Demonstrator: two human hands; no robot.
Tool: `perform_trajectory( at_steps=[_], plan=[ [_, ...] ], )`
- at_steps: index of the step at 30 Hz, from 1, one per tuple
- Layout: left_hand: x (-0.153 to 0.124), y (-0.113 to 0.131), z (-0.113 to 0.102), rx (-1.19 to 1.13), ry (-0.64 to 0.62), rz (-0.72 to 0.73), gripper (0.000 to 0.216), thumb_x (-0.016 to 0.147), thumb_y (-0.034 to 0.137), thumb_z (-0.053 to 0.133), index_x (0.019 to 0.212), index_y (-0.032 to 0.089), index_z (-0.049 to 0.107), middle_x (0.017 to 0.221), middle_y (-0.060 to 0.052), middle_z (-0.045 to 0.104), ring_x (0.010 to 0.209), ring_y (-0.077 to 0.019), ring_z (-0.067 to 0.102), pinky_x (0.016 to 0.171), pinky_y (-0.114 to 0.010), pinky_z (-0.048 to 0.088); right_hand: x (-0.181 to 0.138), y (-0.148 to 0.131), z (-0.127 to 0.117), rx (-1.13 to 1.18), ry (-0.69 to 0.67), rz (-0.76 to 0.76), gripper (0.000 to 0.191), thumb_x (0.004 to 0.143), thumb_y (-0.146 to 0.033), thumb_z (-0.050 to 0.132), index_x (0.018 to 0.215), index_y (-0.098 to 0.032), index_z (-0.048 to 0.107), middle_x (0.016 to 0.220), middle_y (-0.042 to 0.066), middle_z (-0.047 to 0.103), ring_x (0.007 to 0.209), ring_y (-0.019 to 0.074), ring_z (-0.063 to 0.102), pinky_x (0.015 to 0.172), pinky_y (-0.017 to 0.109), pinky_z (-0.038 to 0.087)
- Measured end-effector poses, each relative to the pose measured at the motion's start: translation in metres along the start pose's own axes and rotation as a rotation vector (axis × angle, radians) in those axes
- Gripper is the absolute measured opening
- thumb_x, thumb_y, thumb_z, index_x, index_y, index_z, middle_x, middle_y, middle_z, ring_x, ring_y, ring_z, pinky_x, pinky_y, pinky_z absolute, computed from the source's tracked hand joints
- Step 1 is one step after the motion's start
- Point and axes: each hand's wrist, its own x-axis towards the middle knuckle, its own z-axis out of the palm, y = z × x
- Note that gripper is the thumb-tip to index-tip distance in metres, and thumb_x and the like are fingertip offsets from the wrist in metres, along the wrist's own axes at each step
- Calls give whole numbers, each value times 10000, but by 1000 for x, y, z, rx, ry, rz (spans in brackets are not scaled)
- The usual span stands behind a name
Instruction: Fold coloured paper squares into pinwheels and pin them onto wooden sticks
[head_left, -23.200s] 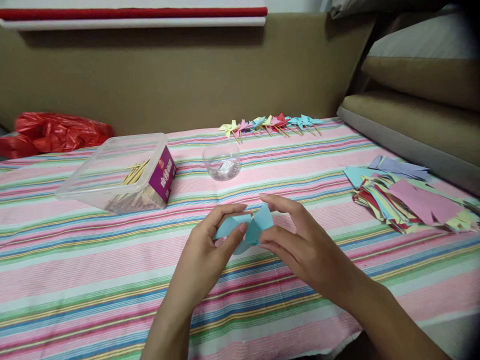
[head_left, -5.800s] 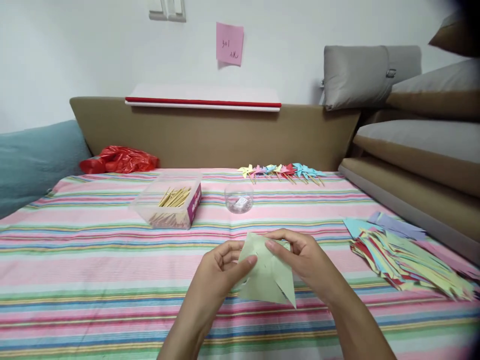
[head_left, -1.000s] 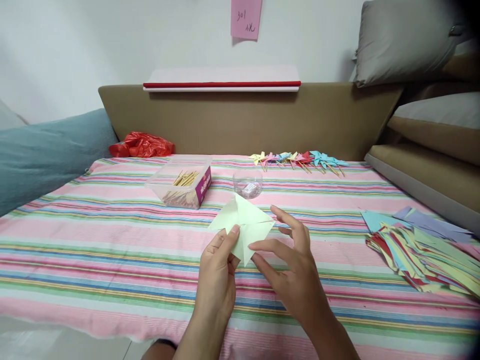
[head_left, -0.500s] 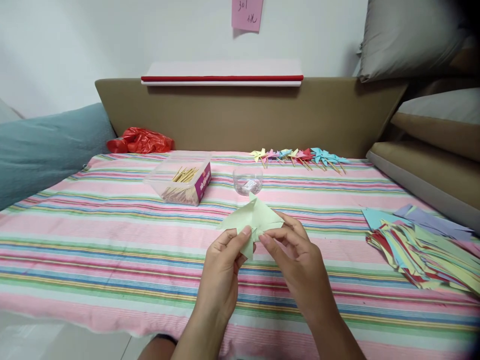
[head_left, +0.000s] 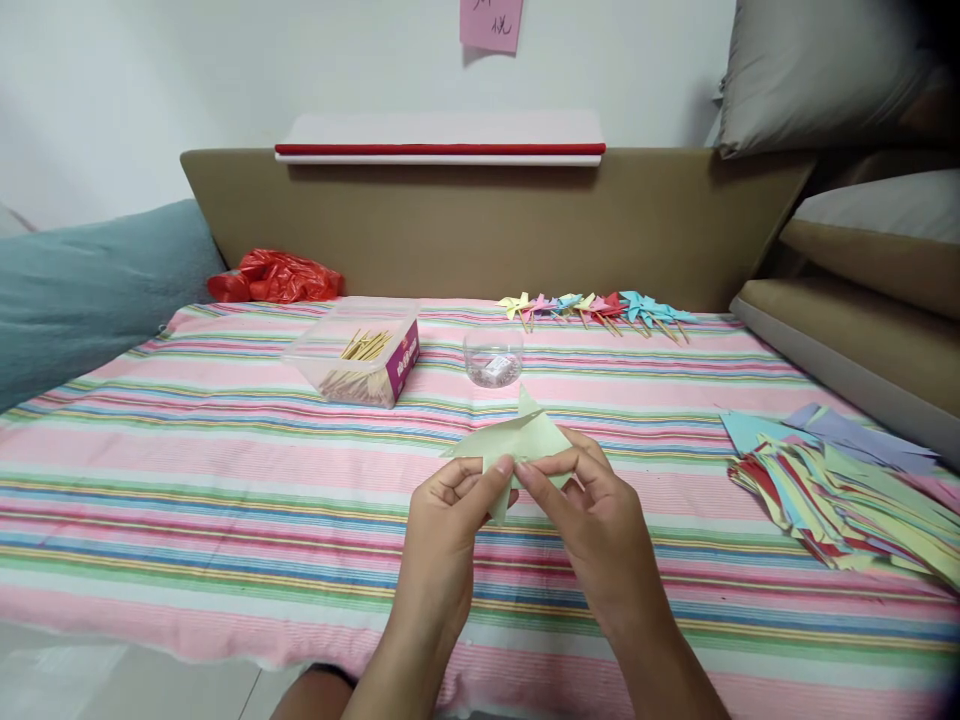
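Observation:
A pale green paper pinwheel (head_left: pixel 517 434), partly folded with pointed tips, is held up between both hands above the striped cloth (head_left: pixel 225 500). My left hand (head_left: pixel 454 510) pinches its lower middle with thumb and fingers. Close beside that thumb, my right hand (head_left: pixel 592 505) grips the paper's centre and right side. The fingertips hide the middle, so I cannot tell whether a pin is there. Just beyond the paper stands a clear round container (head_left: pixel 493 360) with small things and a white label in it.
Left of the round container is a clear plastic box (head_left: pixel 352 360) of wooden sticks (head_left: pixel 367 346). Several finished pinwheels (head_left: pixel 600 308) lie along the back. A pile of coloured paper (head_left: pixel 847 490) lies at right, cushions (head_left: pixel 862 330) behind it. A red plastic bag (head_left: pixel 281 276) sits back left.
The green paper has turned a little, its top tip shifting right. My right thumb has moved inward against the centre, closer to my left thumb. The view has shifted slightly.

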Motion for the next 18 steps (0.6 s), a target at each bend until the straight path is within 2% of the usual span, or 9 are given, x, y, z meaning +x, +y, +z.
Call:
perform_trajectory(
  at_steps=[9,11,15,18],
  plan=[
    [0,-1,3,43,-50,84,193,818,329,835,769,168,739,721,9,689,697,-100,589,695,-203,499,-2,-2,3,-49,-5,-48,200,789,-423,807,737,-244,736,1300,82,609,1276,335,553,968,437,470],
    [1,-1,3,61,-56,106,194,841,339,814,792,167,736,738,-1,687,716,-111,590,704,-209,501,-2,-3,5,25,33,-72,208,758,-389,837,844,-263,696,1322,67,611,1262,319,566,958,438,488],
    [-1,3,5,92,-78,126,183,853,345,798,807,175,747,687,10,627,653,-112,534,688,-222,496,-1,-6,1,156,37,-50,512,730,-360,875,1142,-332,573,1338,53,625,1191,281,612,926,441,528],
    [-4,7,6,203,-80,169,189,853,355,790,781,186,747,694,10,581,667,-130,527,697,-235,493,2,-10,-8,51,-81,19,397,796,-435,812,1149,-291,700,1339,77,642,1250,302,585,988,428,504]
  ],
)
